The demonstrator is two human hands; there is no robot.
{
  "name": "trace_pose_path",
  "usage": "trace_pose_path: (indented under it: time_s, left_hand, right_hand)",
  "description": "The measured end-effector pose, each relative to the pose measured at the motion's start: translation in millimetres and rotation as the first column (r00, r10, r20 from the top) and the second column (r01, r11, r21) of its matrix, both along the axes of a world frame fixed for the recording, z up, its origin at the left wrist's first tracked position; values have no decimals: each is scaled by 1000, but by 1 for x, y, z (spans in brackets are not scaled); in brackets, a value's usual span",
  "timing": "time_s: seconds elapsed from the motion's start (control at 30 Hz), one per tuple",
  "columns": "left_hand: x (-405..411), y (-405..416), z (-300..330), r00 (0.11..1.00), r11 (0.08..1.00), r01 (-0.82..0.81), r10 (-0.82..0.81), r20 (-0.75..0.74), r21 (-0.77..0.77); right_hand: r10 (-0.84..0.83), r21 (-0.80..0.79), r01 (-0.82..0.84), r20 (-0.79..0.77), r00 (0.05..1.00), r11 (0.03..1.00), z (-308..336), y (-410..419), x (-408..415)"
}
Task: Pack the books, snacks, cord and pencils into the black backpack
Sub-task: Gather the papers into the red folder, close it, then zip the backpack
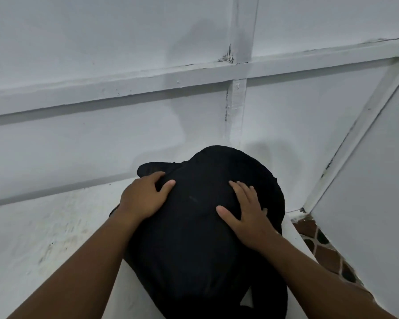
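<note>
**Inspector:** Against the white panelled wall [124,139], on the pale surface [44,238], the black backpack [200,238] stands bulged and rounded. Both hands lie on its upper face.

**Clerk:** And their state?

**Inspector:** The left hand [143,199] rests flat near the bag's top left, fingers [168,184] spread and only slightly curled over the fabric; it pins cloth but closes on nothing. The right hand [247,217] lies the same way on the right side, fingers [237,187] splayed, thumb out toward the middle. Neither hand holds a separate object.

**Clerk:** Why so placed?

**Inspector:** By judgement, the two palms bracket the bag to steady or press it, keeping it from slumping against the wall.

**Clerk:** Books, snacks, cord, pencils?

**Inspector:** None is visible. Whether they are inside cannot be told; the fullness of the bag suggests contents, no more. No open zip shows from this angle.

**Clerk:** Anything else?

**Inspector:** Brown patterned floor tiles [327,254] show at the right, below the surface edge.
</note>
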State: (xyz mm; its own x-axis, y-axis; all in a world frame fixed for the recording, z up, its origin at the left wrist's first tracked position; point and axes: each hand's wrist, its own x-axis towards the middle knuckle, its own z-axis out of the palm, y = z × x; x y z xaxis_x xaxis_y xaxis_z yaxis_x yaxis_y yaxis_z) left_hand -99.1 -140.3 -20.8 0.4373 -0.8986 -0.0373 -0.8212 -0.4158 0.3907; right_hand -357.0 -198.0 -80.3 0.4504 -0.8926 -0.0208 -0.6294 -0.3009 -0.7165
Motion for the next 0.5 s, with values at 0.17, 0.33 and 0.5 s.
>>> trace_pose_path:
  time_s: [0.17,0.33,0.5]
  left_hand:
    - [9,4,20,992,978,-103,88,87,182]
    - [13,45,-12,873,927,-359,374,-313,104]
    - [8,76,-37,389,917,-365,308,-869,162]
  right_hand:
    - [143,17,-142,-48,989,990,-1,-45,2]
    - [-147,106,174,-217,965,979,3,-58,3]
    - [-133,362,202,-207,969,910,-10,-44,10]
